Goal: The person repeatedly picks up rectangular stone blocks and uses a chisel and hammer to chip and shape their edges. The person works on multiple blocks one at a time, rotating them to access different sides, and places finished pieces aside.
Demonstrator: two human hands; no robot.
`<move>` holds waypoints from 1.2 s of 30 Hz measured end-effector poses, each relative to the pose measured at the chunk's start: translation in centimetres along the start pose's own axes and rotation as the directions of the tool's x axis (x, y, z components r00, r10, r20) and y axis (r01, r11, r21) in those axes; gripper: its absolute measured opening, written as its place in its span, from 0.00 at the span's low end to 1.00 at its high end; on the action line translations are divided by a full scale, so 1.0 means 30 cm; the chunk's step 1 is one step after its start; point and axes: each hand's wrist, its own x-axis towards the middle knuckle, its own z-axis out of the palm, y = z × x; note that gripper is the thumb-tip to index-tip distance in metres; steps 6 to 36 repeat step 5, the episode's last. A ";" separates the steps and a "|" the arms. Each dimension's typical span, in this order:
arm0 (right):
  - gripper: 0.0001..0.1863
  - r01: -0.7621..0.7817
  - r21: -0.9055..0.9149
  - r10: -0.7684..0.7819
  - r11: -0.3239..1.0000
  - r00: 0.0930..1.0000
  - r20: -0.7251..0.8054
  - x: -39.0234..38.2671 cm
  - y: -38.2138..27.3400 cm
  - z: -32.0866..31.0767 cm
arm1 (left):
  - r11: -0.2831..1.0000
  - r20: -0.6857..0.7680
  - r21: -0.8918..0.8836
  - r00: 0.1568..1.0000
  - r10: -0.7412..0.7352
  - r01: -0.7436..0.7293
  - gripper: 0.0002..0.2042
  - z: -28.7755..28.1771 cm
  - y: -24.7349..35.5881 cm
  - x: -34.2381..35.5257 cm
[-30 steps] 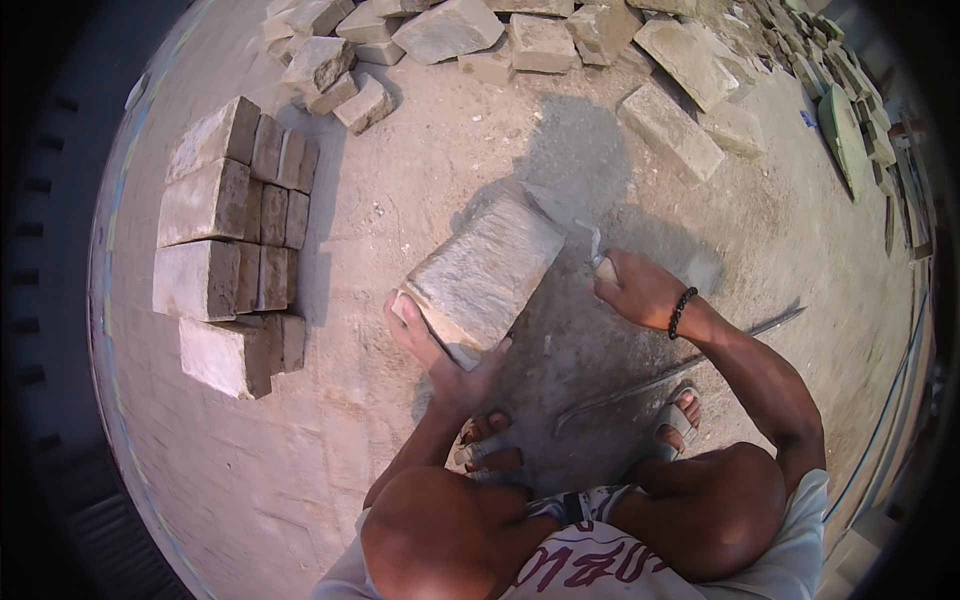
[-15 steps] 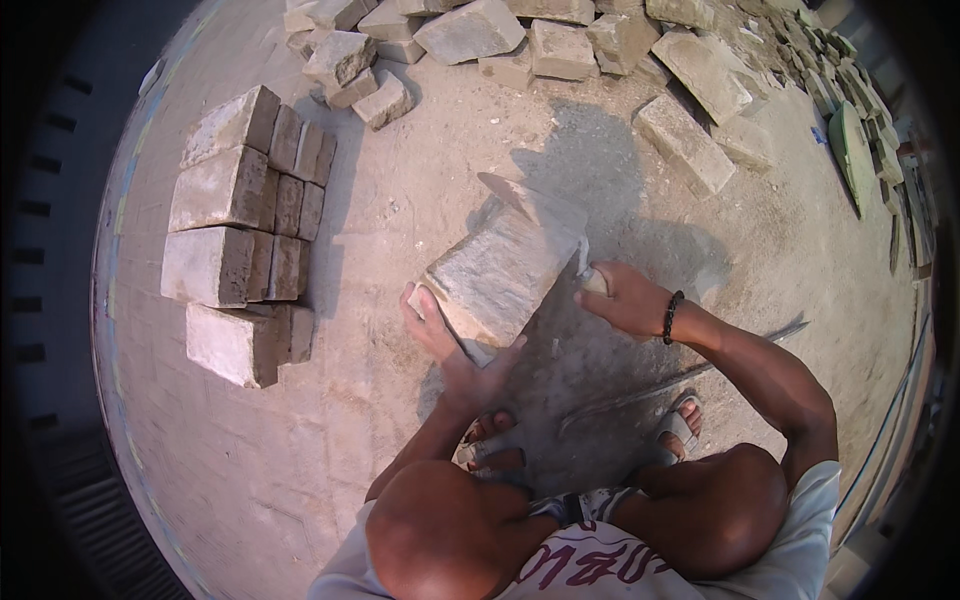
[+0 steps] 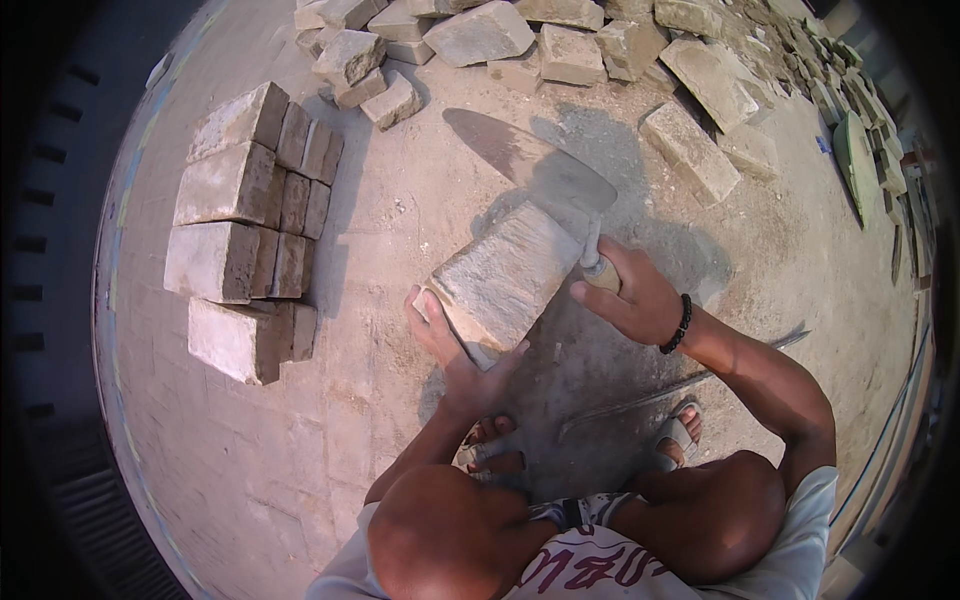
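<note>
Trimming a brick with a trowel
Left hand (image 3: 455,360) clamps the brick (image 3: 500,275); right hand (image 3: 630,295) grips the trowel (image 3: 540,165) handle; keep fingers clear of the struck edge.

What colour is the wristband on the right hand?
Black, a beaded wristband; the head view shows it.

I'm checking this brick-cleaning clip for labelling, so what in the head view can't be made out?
- Underside of the brick: turned away from the camera, and the left hand covers its lower end.
- Trowel handle: wrapped inside the right hand.
- Stacked bricks: only tops and ends show.
- Far bricks: cut off by the upper rim.
- Left foot: partly hidden by the knee.
</note>
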 end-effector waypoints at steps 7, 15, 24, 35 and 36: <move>0.33 -0.186 -0.110 0.195 0.976 0.978 0.074 0.029 0.024 -0.052 | 0.997 -0.026 -0.075 0.999 0.021 -0.023 0.60 0.011 0.006 0.006; 0.33 -0.186 -0.110 0.195 0.976 0.978 0.074 0.029 0.024 -0.052 | 0.997 -0.026 -0.075 0.999 0.021 -0.023 0.60 0.011 0.006 0.006; 0.33 -0.186 -0.110 0.195 0.976 0.978 0.074 0.029 0.024 -0.052 | 0.997 -0.026 -0.075 0.999 0.021 -0.023 0.60 0.011 0.006 0.006; 0.33 -0.186 -0.110 0.195 0.976 0.978 0.074 0.029 0.024 -0.052 | 0.997 -0.026 -0.075 0.999 0.021 -0.023 0.60 0.011 0.006 0.006; 0.33 -0.186 -0.110 0.195 0.976 0.978 0.074 0.029 0.024 -0.052 | 0.997 -0.026 -0.075 0.999 0.021 -0.023 0.60 0.011 0.006 0.006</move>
